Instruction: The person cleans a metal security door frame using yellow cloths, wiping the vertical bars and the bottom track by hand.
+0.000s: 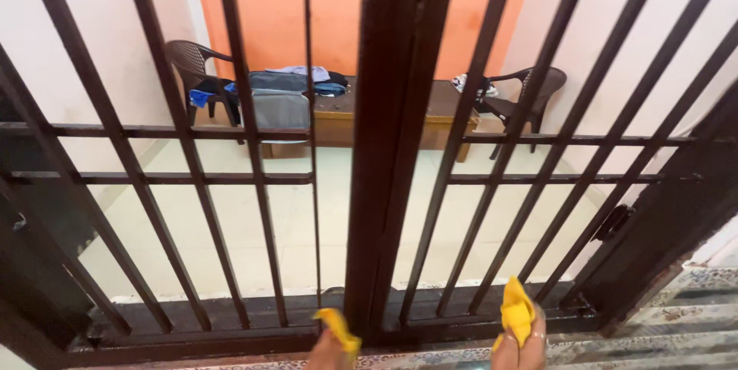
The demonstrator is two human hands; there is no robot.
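Hands low at frame bottom, apart, either side of the dark gate's centre post point(388, 147). Left hand point(327, 353) clamped on one yellow cloth point(338, 330); right hand point(523, 347) clamped on a second yellow cloth point(516, 312), held near the bottom rail point(231, 320). Beyond the bars: two brown plastic chairs point(192, 70), wooden table point(346, 112).

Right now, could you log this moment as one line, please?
left hand: holds yellow cloth | right hand: holds yellow cloth | dark barred gate: ahead
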